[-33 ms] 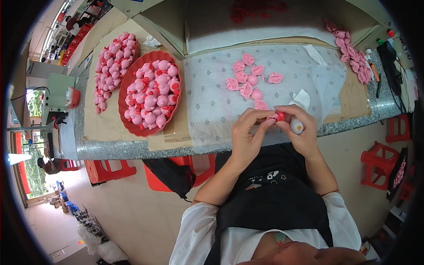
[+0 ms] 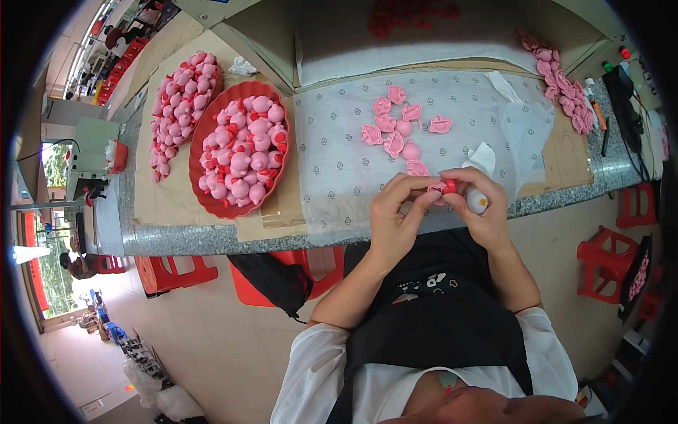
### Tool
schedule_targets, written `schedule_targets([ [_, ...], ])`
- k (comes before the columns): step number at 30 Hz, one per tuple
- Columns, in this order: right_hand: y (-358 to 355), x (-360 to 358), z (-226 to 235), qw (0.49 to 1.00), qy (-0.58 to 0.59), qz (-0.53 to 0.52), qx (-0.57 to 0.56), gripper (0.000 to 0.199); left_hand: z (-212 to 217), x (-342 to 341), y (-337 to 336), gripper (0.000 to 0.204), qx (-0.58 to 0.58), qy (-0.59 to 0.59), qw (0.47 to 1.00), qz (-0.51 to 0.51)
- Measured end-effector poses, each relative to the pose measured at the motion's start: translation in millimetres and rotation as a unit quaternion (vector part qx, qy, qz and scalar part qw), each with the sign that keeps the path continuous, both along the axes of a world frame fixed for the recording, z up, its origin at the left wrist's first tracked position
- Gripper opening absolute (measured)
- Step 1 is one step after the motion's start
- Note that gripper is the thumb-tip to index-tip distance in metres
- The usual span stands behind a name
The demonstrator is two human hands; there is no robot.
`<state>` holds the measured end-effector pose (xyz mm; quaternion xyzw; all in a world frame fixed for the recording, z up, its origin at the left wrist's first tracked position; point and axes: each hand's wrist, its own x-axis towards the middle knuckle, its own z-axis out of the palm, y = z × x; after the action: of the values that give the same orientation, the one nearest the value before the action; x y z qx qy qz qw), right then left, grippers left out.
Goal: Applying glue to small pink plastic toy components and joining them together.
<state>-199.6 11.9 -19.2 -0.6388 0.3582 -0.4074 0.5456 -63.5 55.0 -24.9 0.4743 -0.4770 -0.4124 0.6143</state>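
Above the table's near edge my two hands meet, fingers closed. My left hand [image 2: 394, 213] pinches a small pink molded piece [image 2: 436, 189]. Against it my right hand [image 2: 490, 214] pinches a small red part [image 2: 450, 186]; whether the two are joined I cannot tell. Tucked in the right palm is a white bottle-like tube [image 2: 478, 204] with a yellowish spot on its end. Just beyond my fingers lie several pink shell-like pieces [image 2: 393, 145] and round pink pieces [image 2: 411, 151] on a printed white sheet [image 2: 332, 177].
A red scalloped bowl [image 2: 195, 166] on the left holds pink-and-red figures, with another heap [image 2: 185, 92] behind it. Pink pieces [image 2: 558, 85] pile up at the far right, near an orange pen-like tool [image 2: 599, 114]. A shelf [image 2: 258, 42] borders the back. Red stools [image 2: 607, 258] stand beyond the table.
My right hand and the white tube have shifted very slightly to the right. The pieces on the sheet have not moved.
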Motion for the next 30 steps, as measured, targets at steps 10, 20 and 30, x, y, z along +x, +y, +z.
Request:
schedule_targets([
  [10, -1.1, -3.7, 12.0, 0.990, -0.024, 0.055, 0.131, 0.023, 18.8, 5.7, -1.0, 0.014, -0.029, -0.175, 0.984, -0.013],
  [20, 2.8, -7.0, 4.0, 0.972, -0.138, -0.005, 0.193, 0.019, 20.6, 0.8, -12.5, 0.016, 0.009, -0.157, 0.985, -0.069],
  [30, 10.7, -12.1, 2.8, 0.902, -0.285, 0.018, 0.325, 0.016, -17.7, 5.6, -14.6, 0.046, -0.143, -0.052, 0.970, -0.190],
])
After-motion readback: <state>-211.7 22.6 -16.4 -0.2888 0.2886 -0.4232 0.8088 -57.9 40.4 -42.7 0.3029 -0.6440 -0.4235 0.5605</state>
